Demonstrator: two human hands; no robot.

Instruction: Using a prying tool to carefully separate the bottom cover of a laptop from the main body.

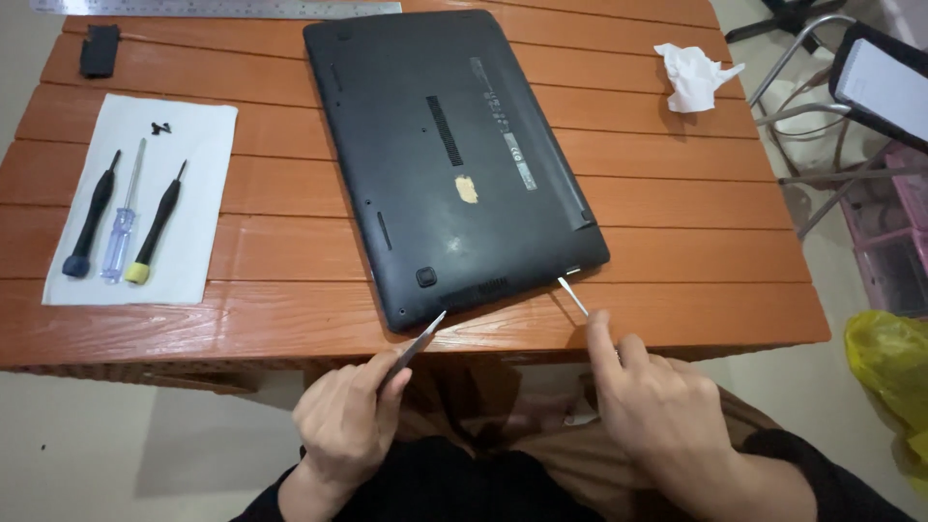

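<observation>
A black laptop (454,155) lies bottom-up and at an angle on the orange slatted wooden table (677,213). My left hand (348,420) grips a thin metal pry tool (418,343) whose tip touches the laptop's near edge at the left corner. My right hand (657,411) holds a slim white pry stick (572,296), its tip pushed into the seam at the laptop's near right corner. Both hands are below the table's front edge.
A white sheet (198,208) at left carries three screwdrivers (124,222) and small black screws (159,127). A black block (100,50) and a metal ruler (213,9) lie at the back. Crumpled tissue (694,75) sits far right. A chair (851,116) and yellow bag (894,372) stand beside the table.
</observation>
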